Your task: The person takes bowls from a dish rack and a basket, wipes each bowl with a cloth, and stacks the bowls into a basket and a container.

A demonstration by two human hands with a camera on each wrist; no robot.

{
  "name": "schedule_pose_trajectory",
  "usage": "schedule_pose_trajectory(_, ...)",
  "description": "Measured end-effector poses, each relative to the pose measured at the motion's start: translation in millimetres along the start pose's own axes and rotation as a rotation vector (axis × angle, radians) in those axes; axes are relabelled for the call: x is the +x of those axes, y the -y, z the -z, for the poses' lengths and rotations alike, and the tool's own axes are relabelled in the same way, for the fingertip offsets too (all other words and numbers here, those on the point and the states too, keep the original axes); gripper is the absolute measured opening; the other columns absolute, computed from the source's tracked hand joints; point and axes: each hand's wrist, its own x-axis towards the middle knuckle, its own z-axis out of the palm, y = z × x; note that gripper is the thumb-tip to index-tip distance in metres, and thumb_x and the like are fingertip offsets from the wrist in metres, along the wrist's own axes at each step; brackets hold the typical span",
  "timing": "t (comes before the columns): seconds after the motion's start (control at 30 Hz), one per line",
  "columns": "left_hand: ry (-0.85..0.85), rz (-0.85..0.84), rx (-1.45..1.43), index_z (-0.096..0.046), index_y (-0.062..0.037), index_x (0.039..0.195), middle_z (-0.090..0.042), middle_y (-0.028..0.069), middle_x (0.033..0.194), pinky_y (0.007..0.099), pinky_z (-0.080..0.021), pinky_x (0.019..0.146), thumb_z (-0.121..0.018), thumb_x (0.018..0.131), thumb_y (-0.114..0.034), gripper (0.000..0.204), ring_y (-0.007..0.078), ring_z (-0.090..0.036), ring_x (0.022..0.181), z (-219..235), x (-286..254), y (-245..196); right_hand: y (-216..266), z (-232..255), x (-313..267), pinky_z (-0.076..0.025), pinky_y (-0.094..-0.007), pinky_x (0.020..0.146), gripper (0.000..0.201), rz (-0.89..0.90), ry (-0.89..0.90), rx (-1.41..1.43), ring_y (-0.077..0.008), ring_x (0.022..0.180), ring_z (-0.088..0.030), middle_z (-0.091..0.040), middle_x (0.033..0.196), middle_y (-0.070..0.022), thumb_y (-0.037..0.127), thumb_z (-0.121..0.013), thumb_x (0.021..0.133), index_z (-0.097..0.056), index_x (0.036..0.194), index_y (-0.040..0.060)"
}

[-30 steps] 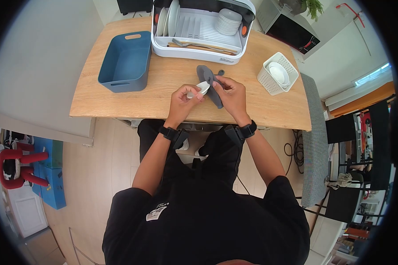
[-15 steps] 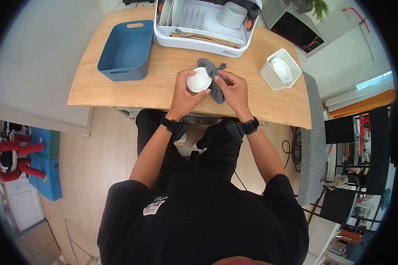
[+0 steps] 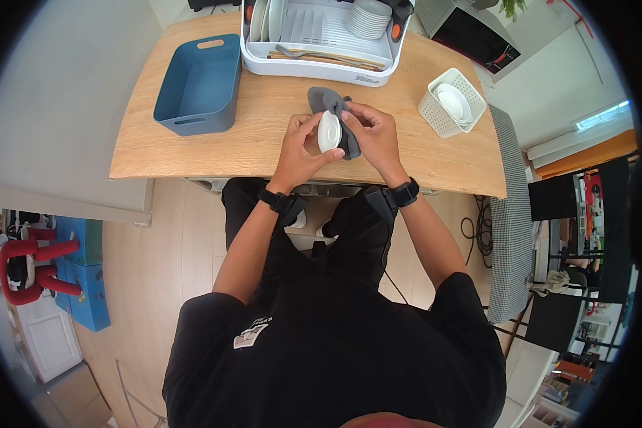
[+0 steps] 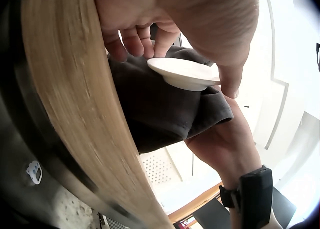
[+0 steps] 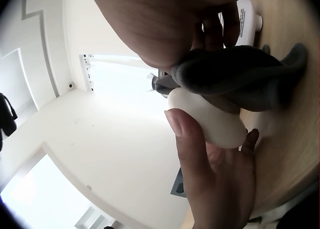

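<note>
Over the near middle of the table, my left hand [image 3: 299,151] pinches a small white dish [image 3: 329,133] between thumb and fingers at its rim. The dish is tipped steeply on edge in the head view; the left wrist view shows the raised foot of the dish [image 4: 187,82] beside the dark fabric. My right hand [image 3: 379,143] grips a grey cloth [image 3: 324,98], bunched against the dish's right side. Folds of the cloth [image 5: 235,69] hide some of the right fingers in the right wrist view. Part of a small dark object [image 3: 347,99] shows just beyond the cloth.
A blue bin [image 3: 165,103] stands at the table's left. At the back, a white dish rack [image 3: 314,68] holds plates, a stack of small dishes, chopsticks and a fork. To the right, a white perforated basket [image 3: 442,127] contains small white dishes. The wooden table's front edge [image 3: 314,178] lies close to my body.
The dish in my left hand turned its round face upward, then tipped back on edge. The cloth stays in my right hand, its folds shifting against the dish.
</note>
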Motion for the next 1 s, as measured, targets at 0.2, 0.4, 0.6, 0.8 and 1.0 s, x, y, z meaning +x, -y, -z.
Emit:
schedule_pose_trajectory(0.2,0.008,0.034,-0.241,-0.060,0.0032,0.133,-0.056,0.0054,0.106,0.0291,-0.048,0.085,-0.091,0.074,-0.026,0.073,0.0142,-0.053,0.093,-1,0,15,-4,-4,1,-0.055,-0.0259,0.078,0.032,-0.009,0.062,0.019,-0.0112,0.087,-0.068,-0.075,0.100,-0.0107,0.015,-0.072,0.095,-0.070,0.120,-0.0055)
schedule_pose_trajectory(0.4,-0.080,0.101,-0.459,-0.053,0.0005,0.139,-0.058,0.0017,0.108,0.0273,-0.049,0.087,-0.089,0.077,-0.020,0.075,0.0109,-0.055,0.094,-6,-1,14,-14,-4,-1,-0.056,-0.0276,0.077,0.031,0.012,0.128,-0.160,-0.0118,0.085,-0.069,-0.076,0.099,-0.0127,0.013,-0.071,0.095,-0.070,0.120,-0.0042)
schedule_pose_trajectory(0.6,-0.152,0.121,-0.556,-0.050,-0.0006,0.139,-0.058,0.0031,0.118,0.0282,-0.049,0.089,-0.089,0.077,-0.020,0.075,0.0108,-0.055,0.100,-6,2,23,-15,-2,-6,-0.055,-0.0261,0.077,0.030,-0.034,0.199,-0.170,-0.0113,0.087,-0.069,-0.077,0.101,-0.0139,0.011,-0.070,0.095,-0.069,0.120,-0.0062)
schedule_pose_trajectory(0.8,-0.245,0.082,-0.475,-0.049,-0.0017,0.142,-0.055,0.0075,0.124,0.0328,-0.049,0.094,-0.092,0.074,-0.022,0.083,0.0170,-0.057,0.109,-9,4,15,-6,1,-12,-0.054,-0.0233,0.078,0.030,-0.102,0.235,0.062,-0.0086,0.089,-0.067,-0.076,0.105,-0.0114,0.010,-0.069,0.097,-0.068,0.121,-0.0073)
schedule_pose_trajectory(1.0,-0.199,0.048,-0.116,-0.050,-0.0010,0.146,-0.056,0.0099,0.123,0.0326,-0.050,0.093,-0.094,0.070,-0.026,0.091,0.0192,-0.058,0.109,-3,3,13,1,10,-10,-0.054,-0.0226,0.076,0.029,-0.098,0.201,0.102,-0.0072,0.087,-0.066,-0.075,0.101,-0.0094,0.011,-0.070,0.097,-0.069,0.121,-0.0064)
